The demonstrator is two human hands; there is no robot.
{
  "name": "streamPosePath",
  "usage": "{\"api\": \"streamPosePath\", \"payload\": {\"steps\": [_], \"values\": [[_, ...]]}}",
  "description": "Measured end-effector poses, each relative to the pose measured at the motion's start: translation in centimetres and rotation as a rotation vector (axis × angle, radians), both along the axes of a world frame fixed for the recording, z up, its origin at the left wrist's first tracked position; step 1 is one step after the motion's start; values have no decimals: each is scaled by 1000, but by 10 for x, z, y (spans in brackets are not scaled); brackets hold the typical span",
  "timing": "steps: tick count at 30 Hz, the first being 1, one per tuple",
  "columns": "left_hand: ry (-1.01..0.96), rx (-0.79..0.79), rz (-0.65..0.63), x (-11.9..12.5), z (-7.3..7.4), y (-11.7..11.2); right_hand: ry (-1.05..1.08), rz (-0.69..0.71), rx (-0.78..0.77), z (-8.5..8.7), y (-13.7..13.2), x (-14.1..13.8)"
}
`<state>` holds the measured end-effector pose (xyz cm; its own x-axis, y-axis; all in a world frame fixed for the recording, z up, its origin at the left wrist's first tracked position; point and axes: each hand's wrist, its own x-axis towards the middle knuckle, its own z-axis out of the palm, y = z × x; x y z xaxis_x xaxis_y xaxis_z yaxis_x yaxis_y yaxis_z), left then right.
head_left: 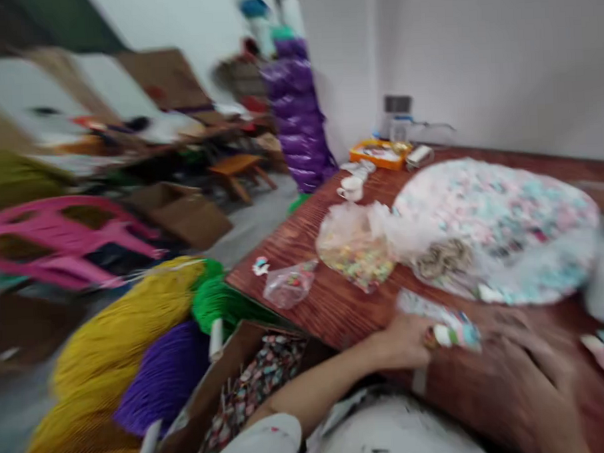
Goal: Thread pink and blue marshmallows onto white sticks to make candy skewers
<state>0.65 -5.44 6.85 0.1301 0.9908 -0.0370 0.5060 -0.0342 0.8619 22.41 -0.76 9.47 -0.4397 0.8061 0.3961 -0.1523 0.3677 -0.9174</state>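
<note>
My left hand is closed at the table's front edge, its fingers around a short row of small pastel pieces in white, pink, blue and brown. A clear plastic strip or bag lies just behind it. To the right, my right hand is low over the table, smeared by motion; whether it holds anything does not show. Beyond both hands sits a big round white tray heaped with pink, white and mint pieces. Clear bags lie against its left side, including one with yellow and green pieces.
The red-brown wooden table has a small clear bag, a white cup and an orange tray. Below its left edge stands a cardboard box of small pieces, beside yellow cord bundles and a pink plastic chair.
</note>
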Motion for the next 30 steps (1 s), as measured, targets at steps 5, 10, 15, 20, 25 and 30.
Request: {"api": "streamPosePath", "payload": {"steps": [5, 10, 15, 20, 25, 30], "values": [[-91, -125, -239, 0, -2, 24, -146, -283, -31, -8, 1, 3], [-147, -185, -375, 5, -3, 26, -123, -57, -140, 3, 5, 5], [-47, -145, -332, 5, -4, 29, -46, -17, -45, 17, 2, 5], [-176, -163, -296, 2, -4, 27, -71, 34, 51, 19, 7, 6], [-204, -196, -393, 1, 1, 25, -140, 95, 32, 8, 14, 6], [-5, -114, -408, 7, -3, 28, -104, -59, -150, 1, 15, -2]]}}
